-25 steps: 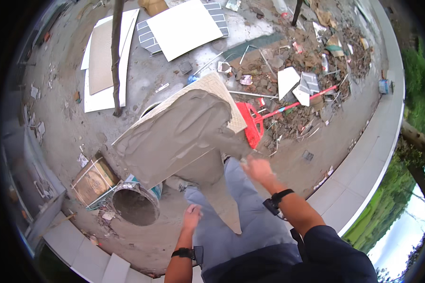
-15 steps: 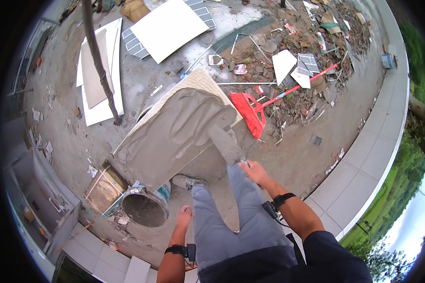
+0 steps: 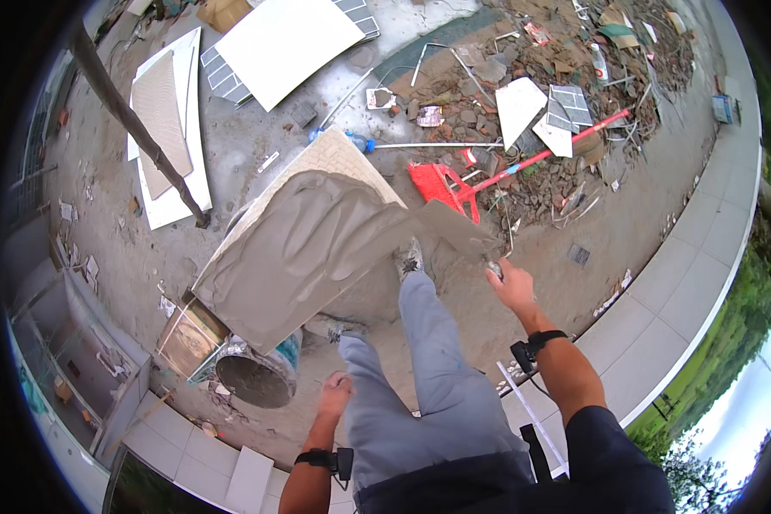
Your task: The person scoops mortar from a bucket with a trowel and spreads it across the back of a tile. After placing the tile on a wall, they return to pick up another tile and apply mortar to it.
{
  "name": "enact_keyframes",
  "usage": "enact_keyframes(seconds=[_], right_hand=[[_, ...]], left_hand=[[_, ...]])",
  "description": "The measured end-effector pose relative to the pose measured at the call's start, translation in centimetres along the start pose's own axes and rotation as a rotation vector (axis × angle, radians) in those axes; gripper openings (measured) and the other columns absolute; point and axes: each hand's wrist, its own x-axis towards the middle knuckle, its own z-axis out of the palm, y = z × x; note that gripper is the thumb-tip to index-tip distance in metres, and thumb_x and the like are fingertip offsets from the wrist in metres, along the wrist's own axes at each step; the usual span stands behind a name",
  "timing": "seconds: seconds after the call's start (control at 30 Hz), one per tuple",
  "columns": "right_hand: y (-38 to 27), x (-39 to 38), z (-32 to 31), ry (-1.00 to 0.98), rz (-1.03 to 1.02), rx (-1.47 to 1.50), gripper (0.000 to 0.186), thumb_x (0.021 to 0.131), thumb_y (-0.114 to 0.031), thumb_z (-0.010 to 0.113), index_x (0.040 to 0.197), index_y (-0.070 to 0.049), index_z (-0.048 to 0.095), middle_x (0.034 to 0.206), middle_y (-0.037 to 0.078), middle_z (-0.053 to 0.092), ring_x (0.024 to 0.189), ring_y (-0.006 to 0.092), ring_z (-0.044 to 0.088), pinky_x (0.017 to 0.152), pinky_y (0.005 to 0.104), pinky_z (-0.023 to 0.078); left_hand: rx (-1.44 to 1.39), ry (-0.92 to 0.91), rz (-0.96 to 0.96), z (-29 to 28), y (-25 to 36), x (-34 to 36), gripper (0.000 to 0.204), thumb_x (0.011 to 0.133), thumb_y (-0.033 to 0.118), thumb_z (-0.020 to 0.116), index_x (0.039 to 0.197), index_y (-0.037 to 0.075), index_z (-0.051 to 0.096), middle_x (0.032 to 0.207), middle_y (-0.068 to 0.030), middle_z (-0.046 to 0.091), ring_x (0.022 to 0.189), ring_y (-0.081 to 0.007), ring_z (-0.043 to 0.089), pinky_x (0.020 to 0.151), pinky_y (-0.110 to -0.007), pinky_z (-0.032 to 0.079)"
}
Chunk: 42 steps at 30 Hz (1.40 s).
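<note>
My right hand [image 3: 512,287] grips the handle of a flat trowel [image 3: 454,230] coated in grey mortar, its blade at the right end of a pale textured tile [image 3: 347,152]. A thick, ridged layer of mortar [image 3: 291,253] covers most of that tile. My left hand [image 3: 337,392] hangs beside my left thigh with fingers curled and nothing visible in them. A bucket of grey mix [image 3: 254,379] sits below the tile's lower corner, near my left hand.
A red broom [image 3: 441,193] lies on rubble at upper right. White boards [image 3: 291,47] lie at upper left beside a wooden pole [image 3: 154,150]. A boxed bundle [image 3: 184,341] is by the bucket. Paved edging [image 3: 642,334] runs along the right, a low wall [image 3: 90,351] at far left.
My right hand and the trowel have moved right and slightly up, off the middle of my thigh. My right foot now shows beside the tile. The view has shifted slightly.
</note>
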Motion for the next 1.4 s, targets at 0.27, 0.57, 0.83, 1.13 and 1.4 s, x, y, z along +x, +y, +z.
enact_keyframes(seconds=[0.27,0.57,0.83,1.13,1.4], right_hand=[[-4.0,8.7,-3.7,-0.268,-0.365,0.093,0.040,0.086,-0.046,0.057,0.091,-0.006,0.059,0.074,0.021,0.064,0.073,0.0424,0.062,0.066,0.0500,0.048],[-2.1,17.1,-5.6,-0.137,-0.276,0.014,0.044,0.089,-0.049,0.054,0.094,-0.005,0.061,0.074,0.022,0.063,0.074,0.0419,0.062,0.066,0.0510,0.048],[-8.6,18.6,-7.1,-0.228,-0.841,-0.444,0.040,0.088,-0.048,0.055,0.093,-0.009,0.060,0.074,0.011,0.062,0.061,0.0326,0.062,0.055,0.0432,0.050],[-14.7,26.8,-10.9,-0.046,-0.429,-0.196,0.040,0.088,-0.044,0.057,0.094,-0.004,0.059,0.076,0.021,0.065,0.071,0.0424,0.063,0.061,0.0485,0.049],[-18.2,25.8,-7.5,-0.400,-0.479,-0.185,0.048,0.088,-0.049,0.054,0.101,-0.005,0.063,0.088,0.023,0.065,0.087,0.0415,0.062,0.077,0.0477,0.048]], left_hand=[[-0.129,-0.084,0.023,6.5,8.4,-1.5,0.014,0.093,0.015,0.052,0.095,0.005,0.062,0.067,-0.0024,0.060,0.056,-0.0076,0.050,0.053,-0.022,0.041],[-0.309,0.054,-0.011,4.2,3.7,-1.4,0.014,0.093,0.013,0.051,0.094,0.005,0.062,0.065,-0.0028,0.059,0.056,-0.0089,0.053,0.052,-0.023,0.042],[-0.306,0.021,-0.096,7.1,2.0,-0.8,0.014,0.093,0.013,0.051,0.094,0.005,0.062,0.065,-0.0025,0.059,0.055,-0.0088,0.052,0.051,-0.024,0.042],[-0.547,0.049,-0.054,7.5,5.8,-2.3,0.012,0.092,0.014,0.053,0.093,0.005,0.062,0.065,-0.0027,0.060,0.053,-0.0079,0.051,0.050,-0.023,0.042],[-0.547,0.084,-0.024,6.4,3.9,-1.0,0.013,0.093,0.015,0.053,0.092,0.006,0.062,0.065,-0.0024,0.060,0.051,-0.0071,0.050,0.049,-0.022,0.041]])
